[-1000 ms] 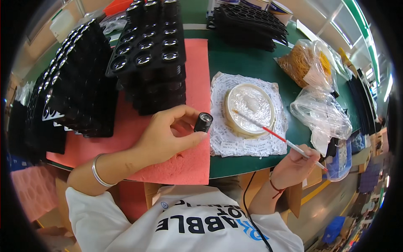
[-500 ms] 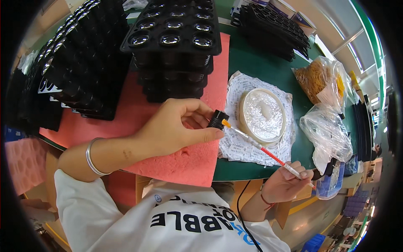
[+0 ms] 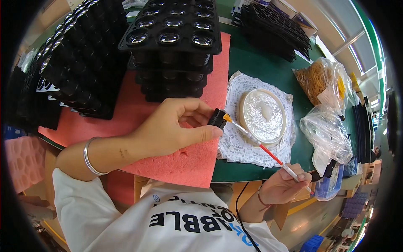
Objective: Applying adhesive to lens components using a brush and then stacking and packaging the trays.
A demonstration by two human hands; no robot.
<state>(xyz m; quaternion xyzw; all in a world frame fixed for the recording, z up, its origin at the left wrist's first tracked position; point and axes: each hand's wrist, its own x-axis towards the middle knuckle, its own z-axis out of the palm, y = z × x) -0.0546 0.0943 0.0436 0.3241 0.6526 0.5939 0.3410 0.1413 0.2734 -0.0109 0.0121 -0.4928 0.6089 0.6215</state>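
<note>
The black barrel (image 3: 217, 119) seems mid-brushing, unfinished, pinched in my left hand (image 3: 174, 128) near the pink foam sheet (image 3: 191, 161), while my right hand (image 3: 284, 185) curls round the paintbrush (image 3: 270, 153), bristles (image 3: 227, 118) at the barrel's end.

Two hands in play: one left hand (image 3: 174, 126) at nine o'clock, one right hand (image 3: 285, 185) at four! Dead centre, one black cylinder (image 3: 217, 119); toward four, one brush (image 3: 269, 152). At three, one round tub (image 3: 242, 118) on one printed sheet (image 3: 232, 149). Bags? Two: a rubber-band bag (image 3: 317, 85) at two, a crumpled clear bag (image 3: 329, 136) at three. Up at eleven, three shiny domes (image 3: 168, 38) fill one front row! One bangle (image 3: 86, 157) between eight and nine, one cord bracelet (image 3: 261, 199) at five.
</note>
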